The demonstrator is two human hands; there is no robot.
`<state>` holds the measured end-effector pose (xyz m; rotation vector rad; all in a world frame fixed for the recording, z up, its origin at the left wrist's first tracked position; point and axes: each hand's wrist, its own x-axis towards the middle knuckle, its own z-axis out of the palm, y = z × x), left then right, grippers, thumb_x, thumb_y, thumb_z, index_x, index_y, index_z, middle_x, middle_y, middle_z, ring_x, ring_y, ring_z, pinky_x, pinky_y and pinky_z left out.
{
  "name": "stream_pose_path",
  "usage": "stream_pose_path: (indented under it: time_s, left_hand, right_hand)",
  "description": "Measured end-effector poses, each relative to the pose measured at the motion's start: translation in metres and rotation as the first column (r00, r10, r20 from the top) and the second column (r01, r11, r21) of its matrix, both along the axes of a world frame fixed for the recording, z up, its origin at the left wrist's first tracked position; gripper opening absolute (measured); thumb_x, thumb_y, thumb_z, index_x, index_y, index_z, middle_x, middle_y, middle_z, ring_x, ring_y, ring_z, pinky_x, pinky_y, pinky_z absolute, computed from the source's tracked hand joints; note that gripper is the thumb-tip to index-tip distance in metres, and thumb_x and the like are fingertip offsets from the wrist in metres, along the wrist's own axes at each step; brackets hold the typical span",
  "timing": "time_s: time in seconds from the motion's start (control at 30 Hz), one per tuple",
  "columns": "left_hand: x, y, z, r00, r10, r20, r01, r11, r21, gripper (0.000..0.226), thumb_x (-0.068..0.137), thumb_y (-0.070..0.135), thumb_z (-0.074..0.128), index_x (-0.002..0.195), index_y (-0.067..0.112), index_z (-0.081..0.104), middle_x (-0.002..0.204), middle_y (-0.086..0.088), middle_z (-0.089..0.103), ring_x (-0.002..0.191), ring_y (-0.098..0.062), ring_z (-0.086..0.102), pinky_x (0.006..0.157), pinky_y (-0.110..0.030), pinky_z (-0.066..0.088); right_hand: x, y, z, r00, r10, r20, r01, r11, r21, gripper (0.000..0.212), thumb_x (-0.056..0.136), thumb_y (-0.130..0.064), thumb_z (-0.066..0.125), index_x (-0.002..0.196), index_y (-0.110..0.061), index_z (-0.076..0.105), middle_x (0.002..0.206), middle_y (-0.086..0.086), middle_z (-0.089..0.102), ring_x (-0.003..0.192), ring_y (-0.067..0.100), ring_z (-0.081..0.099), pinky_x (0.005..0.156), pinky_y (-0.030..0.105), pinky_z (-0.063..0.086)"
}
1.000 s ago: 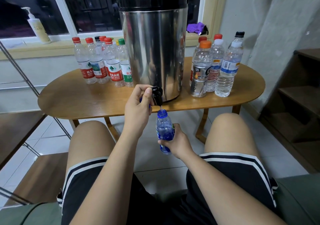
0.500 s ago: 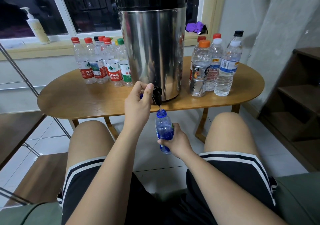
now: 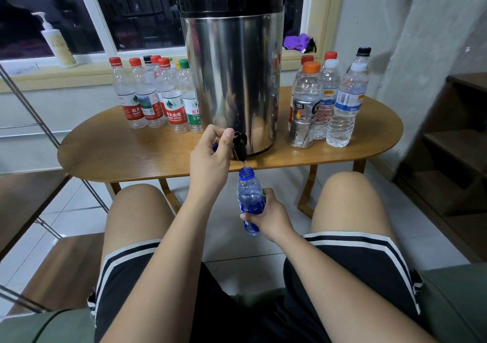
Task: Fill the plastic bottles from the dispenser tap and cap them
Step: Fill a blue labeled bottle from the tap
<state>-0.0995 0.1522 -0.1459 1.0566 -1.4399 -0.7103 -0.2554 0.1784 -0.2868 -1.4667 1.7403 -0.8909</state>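
Note:
A tall steel dispenser (image 3: 232,79) with a black lid stands on the oval wooden table (image 3: 131,155). My left hand (image 3: 209,160) pinches the black tap (image 3: 239,145) at its base; a bit of blue shows behind the fingers, and I cannot tell what it is. Right under the spout, my right hand (image 3: 268,217) holds an uncapped blue plastic bottle (image 3: 249,195) upright, below the table edge. A thin stream of water runs into its mouth.
Several capped bottles with red, green and yellow caps (image 3: 158,100) stand left of the dispenser. Several more capped bottles (image 3: 326,100) stand right of it. A pump bottle (image 3: 56,43) sits on the windowsill. Wooden shelves (image 3: 453,142) rise at the right; my knees flank the bottle.
Nothing has visibly moved. Both hands keep their hold, on the tap and on the blue bottle.

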Motion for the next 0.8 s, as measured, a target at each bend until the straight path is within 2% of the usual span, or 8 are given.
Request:
stream_pose_path:
  time_s: [0.33,0.57,0.8]
  left_hand:
    - [0.0003,0.0015,-0.0001,1.0,-0.003,-0.002,0.003,1.0,0.003,0.032,0.109,0.055,0.056,0.092,0.028,0.06,0.077,-0.004,0.061,0.073,-0.017,0.054,0.068,-0.044,0.046]
    - [-0.0008,0.0037,0.0013,1.0,-0.008,-0.017,0.008,1.0,0.002,0.031,0.109,0.053,0.057,0.09,0.03,0.06,0.073,0.003,0.06,0.071,-0.015,0.053,0.068,-0.044,0.046]
    - [0.0,0.0026,0.0012,1.0,-0.003,-0.008,0.003,1.0,0.008,0.031,0.109,0.054,0.057,0.091,0.029,0.06,0.074,0.003,0.06,0.072,-0.017,0.053,0.068,-0.045,0.046]
  right_hand:
    - [0.0006,0.0014,0.0017,1.0,-0.003,-0.006,0.003,1.0,0.005,0.072,0.082,-0.04,0.094,0.133,-0.029,0.045,0.119,-0.012,0.059,0.104,0.014,0.059,0.083,0.026,0.048]
    - [0.0001,0.0021,0.0006,1.0,-0.015,-0.013,0.015,1.0,0.0,0.07,0.081,-0.038,0.095,0.129,-0.031,0.045,0.119,-0.01,0.062,0.106,0.018,0.063,0.081,0.026,0.047]
    - [0.0009,0.0008,0.0005,1.0,-0.012,-0.027,0.012,1.0,0.002,0.072,0.082,-0.04,0.094,0.133,-0.029,0.045,0.128,-0.006,0.065,0.105,0.015,0.06,0.083,0.027,0.049]
